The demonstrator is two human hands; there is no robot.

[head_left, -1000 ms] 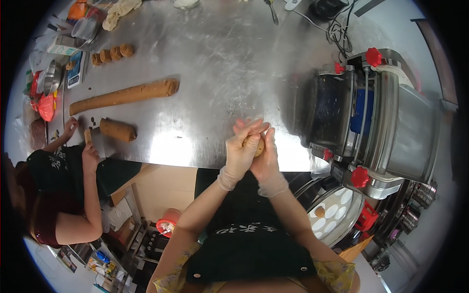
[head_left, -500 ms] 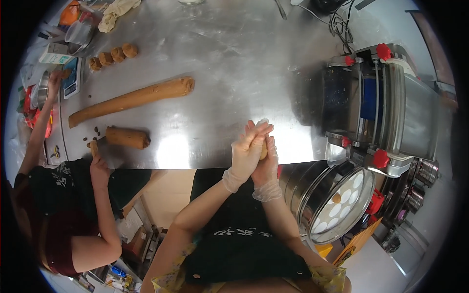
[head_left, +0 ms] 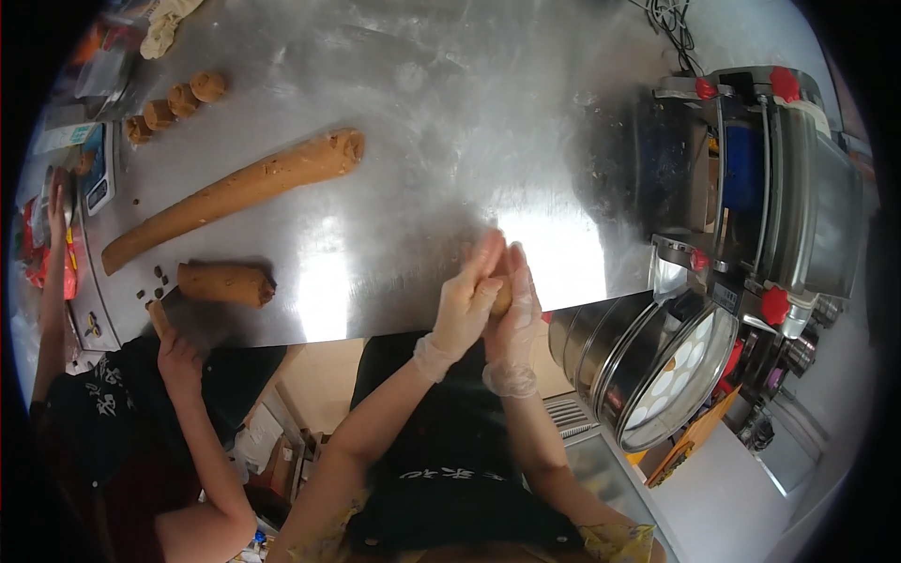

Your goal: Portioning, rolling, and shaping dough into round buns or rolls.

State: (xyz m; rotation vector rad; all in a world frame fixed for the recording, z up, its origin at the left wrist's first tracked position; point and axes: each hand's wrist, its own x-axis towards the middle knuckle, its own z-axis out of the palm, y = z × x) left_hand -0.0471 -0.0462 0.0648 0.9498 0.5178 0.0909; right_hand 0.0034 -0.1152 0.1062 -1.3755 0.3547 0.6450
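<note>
Clear plastic gloves cover my hands, which are pressed palm to palm over the near edge of the steel table (head_left: 404, 188). Between them sits a piece of brown dough (head_left: 503, 298), only partly visible. My left hand (head_left: 464, 305) lies against its left side, fingers pointing forward and slightly blurred. On the other side my right hand (head_left: 515, 324) cups it, fingers held straight and together. Left of my hands lie a long brown dough log (head_left: 235, 195) and a shorter dough piece (head_left: 225, 283).
A co-worker's hand (head_left: 179, 361) at left holds a flat scraper (head_left: 157, 319). Several dough lumps (head_left: 183, 98) stand near a scale (head_left: 99, 178). At right is a machine with red knobs (head_left: 784, 206). Below it, a round steel container (head_left: 605, 375) has white discs on top.
My fingers, folded over each other before, now point forward with the palms still around the dough. The view has shifted. The co-worker's far hand has left the scale, where a dough piece now lies.
</note>
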